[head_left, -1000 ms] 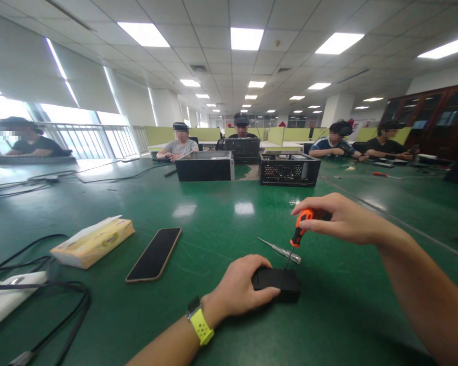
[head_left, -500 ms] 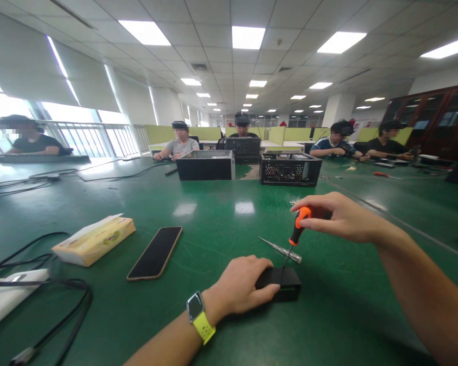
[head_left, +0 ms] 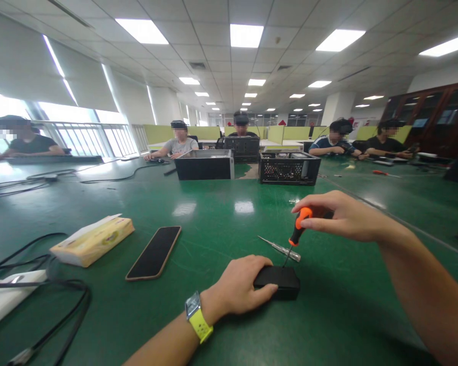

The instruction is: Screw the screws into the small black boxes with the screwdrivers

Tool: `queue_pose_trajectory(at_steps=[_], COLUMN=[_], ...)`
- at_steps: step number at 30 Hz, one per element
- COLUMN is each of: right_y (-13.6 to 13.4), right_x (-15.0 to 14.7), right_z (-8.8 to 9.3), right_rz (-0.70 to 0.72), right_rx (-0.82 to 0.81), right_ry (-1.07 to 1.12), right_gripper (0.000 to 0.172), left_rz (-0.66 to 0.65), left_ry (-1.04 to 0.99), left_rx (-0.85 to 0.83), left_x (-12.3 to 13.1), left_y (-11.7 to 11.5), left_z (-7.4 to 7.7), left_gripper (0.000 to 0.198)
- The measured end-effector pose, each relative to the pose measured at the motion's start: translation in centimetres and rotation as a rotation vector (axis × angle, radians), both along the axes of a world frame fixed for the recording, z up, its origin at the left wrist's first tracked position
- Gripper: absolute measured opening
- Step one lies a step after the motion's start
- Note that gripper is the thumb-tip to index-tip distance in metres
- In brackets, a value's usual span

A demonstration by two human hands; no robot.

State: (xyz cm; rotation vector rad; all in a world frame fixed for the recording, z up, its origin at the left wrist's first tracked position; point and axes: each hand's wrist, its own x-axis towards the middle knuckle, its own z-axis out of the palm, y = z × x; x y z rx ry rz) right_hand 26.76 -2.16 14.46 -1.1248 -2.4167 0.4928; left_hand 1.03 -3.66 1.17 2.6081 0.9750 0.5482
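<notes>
A small black box (head_left: 284, 282) lies on the green table, and my left hand (head_left: 239, 285) is closed around its left end. My right hand (head_left: 338, 216) pinches the orange and black handle of a screwdriver (head_left: 299, 224) between thumb and fingers. The screwdriver leans slightly, its shaft pointing down to the far edge of the box. Whether the tip sits in the box or just behind it, I cannot tell. Just beyond the box rests a second, clear-handled screwdriver (head_left: 286, 251).
A phone (head_left: 154, 253) and a tissue pack (head_left: 95, 241) lie to the left, near black cables and a white power strip (head_left: 13, 292). Open computer cases (head_left: 204, 168) stand farther back. Several people sit around the table; a red screwdriver (head_left: 383, 173) lies at the far right.
The near side of the box looks slightly different, as if it has tilted a little under my left hand. The screwdriver tip now appears nearer the box's far edge.
</notes>
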Motion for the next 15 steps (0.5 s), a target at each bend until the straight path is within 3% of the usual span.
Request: queue_pose_trajectory(at_steps=[15], right_y=[0.36], right_x=[0.24], right_z=[-0.08], right_rz=[-0.05], right_rx=[0.031], right_ry=[-0.033], right_gripper=[0.036], left_rz=[-0.033], left_ry=[-0.044], left_rx=[-0.023], left_x=[-0.07], left_y=[0.28], left_z=[-0.81], left_gripper=[0.037])
